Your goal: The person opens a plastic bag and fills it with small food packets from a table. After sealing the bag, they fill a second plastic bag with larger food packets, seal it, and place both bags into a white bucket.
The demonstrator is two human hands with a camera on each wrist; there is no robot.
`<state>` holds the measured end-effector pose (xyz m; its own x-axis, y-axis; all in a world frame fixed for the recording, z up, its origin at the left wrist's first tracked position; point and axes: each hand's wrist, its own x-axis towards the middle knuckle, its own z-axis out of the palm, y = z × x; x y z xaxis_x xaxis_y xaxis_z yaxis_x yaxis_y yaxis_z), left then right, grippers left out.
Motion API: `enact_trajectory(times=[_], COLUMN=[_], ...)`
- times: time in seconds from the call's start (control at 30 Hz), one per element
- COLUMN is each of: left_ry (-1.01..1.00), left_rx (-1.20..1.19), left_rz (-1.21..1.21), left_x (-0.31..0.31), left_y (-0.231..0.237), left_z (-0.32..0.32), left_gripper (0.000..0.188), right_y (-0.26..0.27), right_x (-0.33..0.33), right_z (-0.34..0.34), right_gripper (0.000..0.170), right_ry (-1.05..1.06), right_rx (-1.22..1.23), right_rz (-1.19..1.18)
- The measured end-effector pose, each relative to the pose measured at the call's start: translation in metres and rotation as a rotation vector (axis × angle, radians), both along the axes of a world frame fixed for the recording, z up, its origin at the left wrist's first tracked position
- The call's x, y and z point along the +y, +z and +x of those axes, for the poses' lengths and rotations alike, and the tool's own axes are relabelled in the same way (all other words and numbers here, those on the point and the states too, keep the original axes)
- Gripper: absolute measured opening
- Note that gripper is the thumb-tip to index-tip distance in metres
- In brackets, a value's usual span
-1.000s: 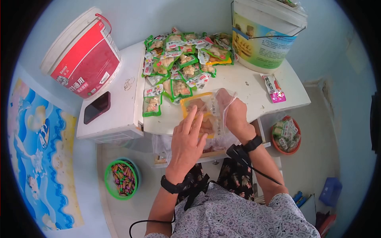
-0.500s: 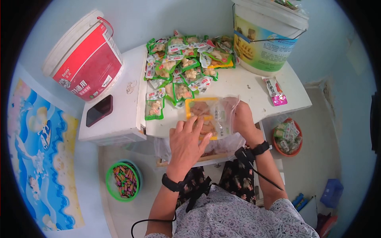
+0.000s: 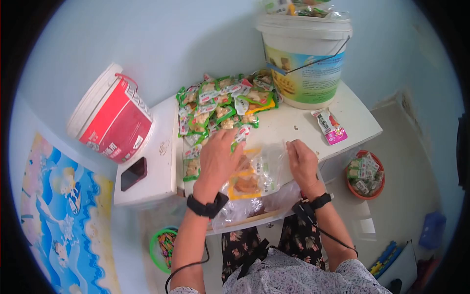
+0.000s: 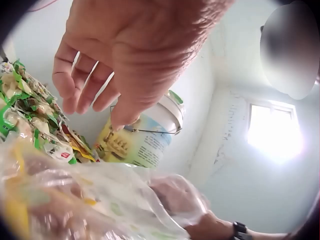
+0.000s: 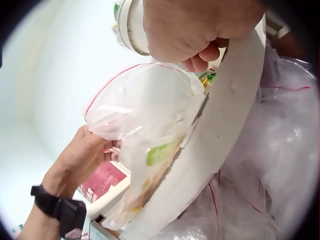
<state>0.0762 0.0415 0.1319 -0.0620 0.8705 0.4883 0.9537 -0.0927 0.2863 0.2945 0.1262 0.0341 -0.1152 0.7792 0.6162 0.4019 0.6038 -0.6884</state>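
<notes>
A dark phone (image 3: 133, 174) lies near a red-labelled bucket (image 3: 117, 120) — to their left, a blue cartoon poster (image 3: 63, 215).

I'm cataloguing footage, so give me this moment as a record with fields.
Left hand: fingers loosely bent, gripping nothing
Right hand: holds the edge of a clear plastic bag
In bag: yellow-edged flat packets
On white table: heaped green-and-white plastic packets; white-and-magenta packet; white bucket with blue-yellow-green label
On floor: round orange basket, round green basket
</notes>
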Motion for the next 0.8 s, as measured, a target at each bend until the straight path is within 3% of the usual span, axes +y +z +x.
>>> enact_trajectory(times=[0.1,0.2,0.4,0.6,0.7,0.8], left_ry=[-0.047,0.242,0.332,0.444,0.296,0.102], left_rx=[0.118,0.232,0.122,-0.098,-0.522,-0.725], left_rz=[0.133,-0.070,-0.075,-0.052,0.025,0.224], left_x=[0.060,0.121,0.160,0.175,0.185,0.176], left_y=[-0.011,-0.022,-0.029,-0.044,-0.060,-0.047], left_z=[-0.022,-0.027,-0.024,-0.024,-0.044,-0.051], left_gripper=[0.037,0.042,0.053,0.059,0.059,0.047], right_y=[0.000,-0.001,0.000,-0.003,-0.003,-0.003], right_x=[-0.002,0.000,-0.001,0.000,0.000,0.001], right_z=[0.000,0.001,-0.001,-0.002,-0.001,0.000], right_gripper=[0.019,0.017,0.016,0.015,0.015,0.015], right_ry=[-0.008,-0.025,-0.006,-0.013,-0.022,-0.029], right_rx=[0.014,0.019,0.018,0.025,0.049,0.082], right_rz=[0.027,0.043,0.031,0.043,0.042,0.037])
